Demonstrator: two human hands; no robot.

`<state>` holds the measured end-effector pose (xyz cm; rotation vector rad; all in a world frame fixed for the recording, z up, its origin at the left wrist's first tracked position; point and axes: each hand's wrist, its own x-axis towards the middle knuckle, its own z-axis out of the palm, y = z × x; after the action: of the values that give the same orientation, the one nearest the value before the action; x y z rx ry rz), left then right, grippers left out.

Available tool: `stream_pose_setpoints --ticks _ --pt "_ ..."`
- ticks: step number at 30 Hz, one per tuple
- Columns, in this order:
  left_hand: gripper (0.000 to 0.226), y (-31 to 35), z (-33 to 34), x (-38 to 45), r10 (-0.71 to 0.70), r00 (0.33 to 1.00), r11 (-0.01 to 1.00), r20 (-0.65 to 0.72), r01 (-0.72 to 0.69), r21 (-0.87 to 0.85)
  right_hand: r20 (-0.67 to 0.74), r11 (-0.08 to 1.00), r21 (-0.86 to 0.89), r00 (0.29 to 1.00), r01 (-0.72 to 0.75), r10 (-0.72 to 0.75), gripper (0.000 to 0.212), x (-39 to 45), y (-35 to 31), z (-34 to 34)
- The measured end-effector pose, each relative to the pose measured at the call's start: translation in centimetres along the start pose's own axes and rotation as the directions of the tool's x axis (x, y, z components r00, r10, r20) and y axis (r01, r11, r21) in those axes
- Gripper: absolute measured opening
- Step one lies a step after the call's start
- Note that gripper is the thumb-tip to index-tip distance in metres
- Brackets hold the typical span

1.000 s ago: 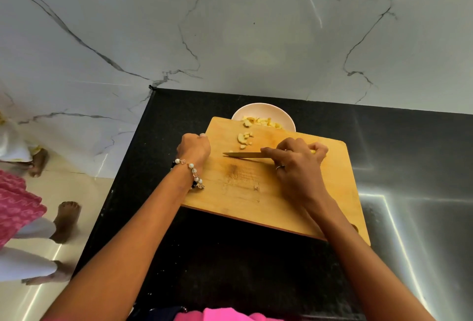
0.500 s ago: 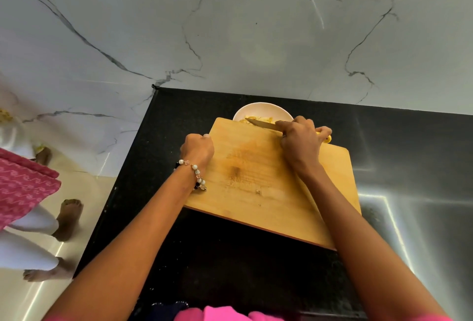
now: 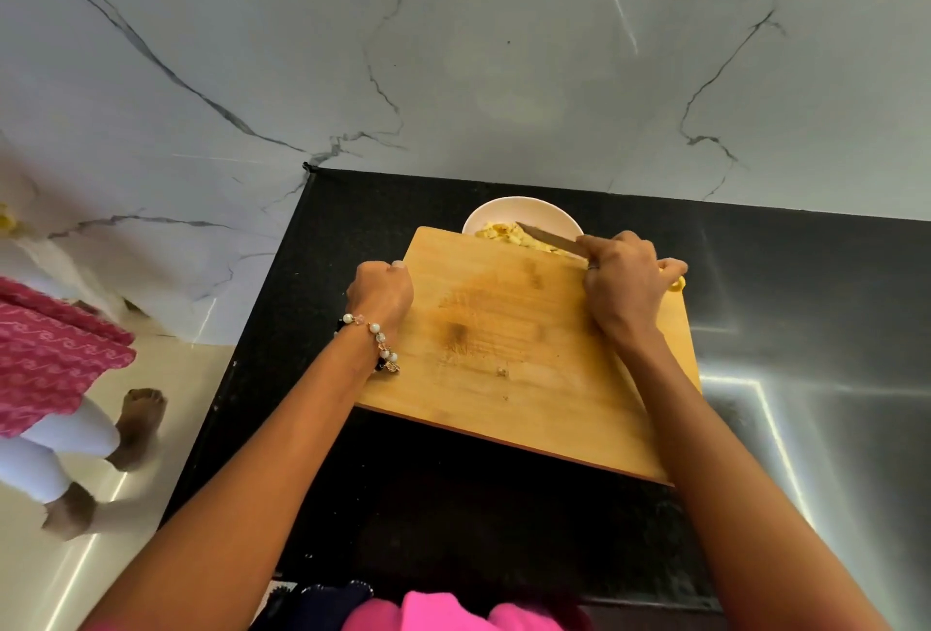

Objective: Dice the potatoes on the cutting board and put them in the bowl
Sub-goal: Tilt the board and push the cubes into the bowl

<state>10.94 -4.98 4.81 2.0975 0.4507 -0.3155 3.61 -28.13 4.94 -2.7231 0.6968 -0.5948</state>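
Your left hand (image 3: 380,290) curls its fingers round the left edge of the wooden cutting board (image 3: 509,353), beaded bracelet (image 3: 378,338) at the wrist | diced potato pieces (image 3: 509,235) lie in the white bowl (image 3: 524,212) at the board's far edge | your right hand (image 3: 622,280) grips the yellow-handled knife (image 3: 551,241), blade over the bowl.

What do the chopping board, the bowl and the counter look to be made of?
Cutting board: wood, matte, with visible grain and knife marks. Bowl: smooth and white, probably ceramic, possibly plastic. Counter: black speckled polished stone, seemingly granite, mirroring light.
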Motion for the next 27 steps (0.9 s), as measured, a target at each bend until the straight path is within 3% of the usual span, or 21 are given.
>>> stream_pose_setpoints --ticks 5,12,18,27 --pt "0.032 -1.6 -1.4 -0.6 0.05 0.998 0.999 -0.032 -0.05 -0.016 -0.1 1.0 0.027 0.995 0.0 0.003 0.03 -0.9 0.4 -0.8" --pt "0.036 -6.8 -4.0 -2.6 0.089 0.991 0.994 -0.099 -0.094 -0.052 -0.319 0.967 -0.101 0.912 0.236 -0.256 0.009 -3.7 1.0 -0.4" --pt "0.038 -10.9 -5.4 -3.7 0.068 0.988 0.995 -0.142 -0.078 -0.068 -0.372 0.958 -0.144 0.883 0.249 -0.286 0.012 -6.9 0.4 -0.2" --pt "0.033 -12.5 -5.0 -3.5 0.013 0.986 1.0 -0.164 -0.014 -0.009 -0.35 0.971 -0.1 0.906 0.217 -0.239 0.014 -10.2 -0.5 0.5"
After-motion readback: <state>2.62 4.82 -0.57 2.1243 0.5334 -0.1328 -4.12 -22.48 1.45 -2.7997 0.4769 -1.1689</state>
